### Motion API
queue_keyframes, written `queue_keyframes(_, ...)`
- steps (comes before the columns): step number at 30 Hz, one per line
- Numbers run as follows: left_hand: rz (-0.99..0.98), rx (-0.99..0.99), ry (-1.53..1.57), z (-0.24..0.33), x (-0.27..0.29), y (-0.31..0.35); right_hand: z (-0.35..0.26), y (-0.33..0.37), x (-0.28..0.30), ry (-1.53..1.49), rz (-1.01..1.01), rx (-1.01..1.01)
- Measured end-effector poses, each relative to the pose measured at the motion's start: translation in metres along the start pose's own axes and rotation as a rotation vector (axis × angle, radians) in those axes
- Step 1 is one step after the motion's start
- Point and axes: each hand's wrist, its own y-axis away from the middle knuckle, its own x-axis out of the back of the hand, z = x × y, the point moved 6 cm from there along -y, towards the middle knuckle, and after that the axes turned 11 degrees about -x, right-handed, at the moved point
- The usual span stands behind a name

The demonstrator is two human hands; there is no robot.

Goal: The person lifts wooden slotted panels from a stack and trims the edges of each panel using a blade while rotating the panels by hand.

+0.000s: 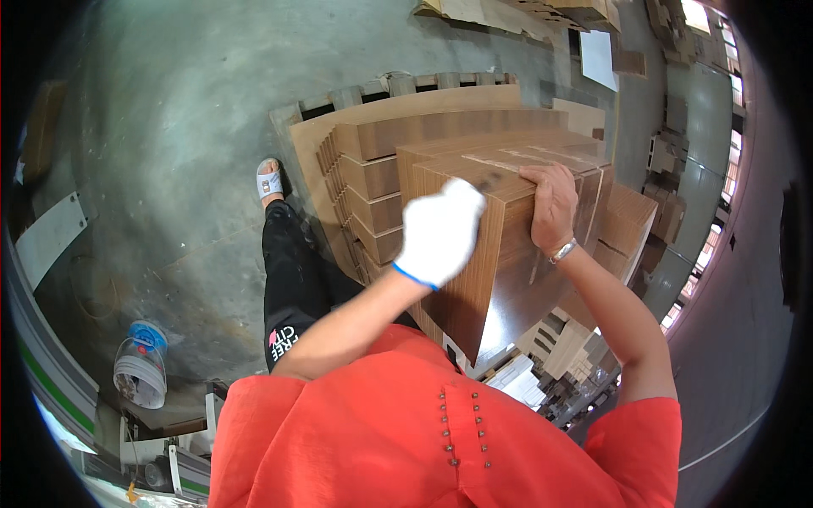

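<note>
A stack of brown wood-grain boards stands in front of me, slightly to my right. My left hand, in a white glove with a blue cuff, is closed at the near left top edge of this stack. A dark, blurred spot shows at its fingertips, and what the hand holds is too smeared to name. My bare right hand, with a bracelet at the wrist, grips the stack's upper edge, its fingers bent over the top. The underside of the stack is hidden.
More wood-grain boards lie in several piles on a brown sheet over a wooden pallet. A bucket with a blue item stands at lower left, near grey machinery. Cardboard lies at the far side.
</note>
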Motion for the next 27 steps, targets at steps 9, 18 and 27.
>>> queue_keyframes(9, 0.048, 0.063, -0.004, 0.002, 0.000, -0.002, 0.000, 0.000, 0.001, 0.007, -0.004, 0.009)
queue_keyframes(18, -0.021, 0.235, -0.028, 0.004, 0.004, -0.002, 0.000, 0.003, 0.000, 0.026, -0.009, 0.010)
queue_keyframes(27, 0.008, 0.267, 0.019, -0.009, -0.005, 0.002, 0.002, 0.004, 0.002, -0.006, -0.017, 0.030)
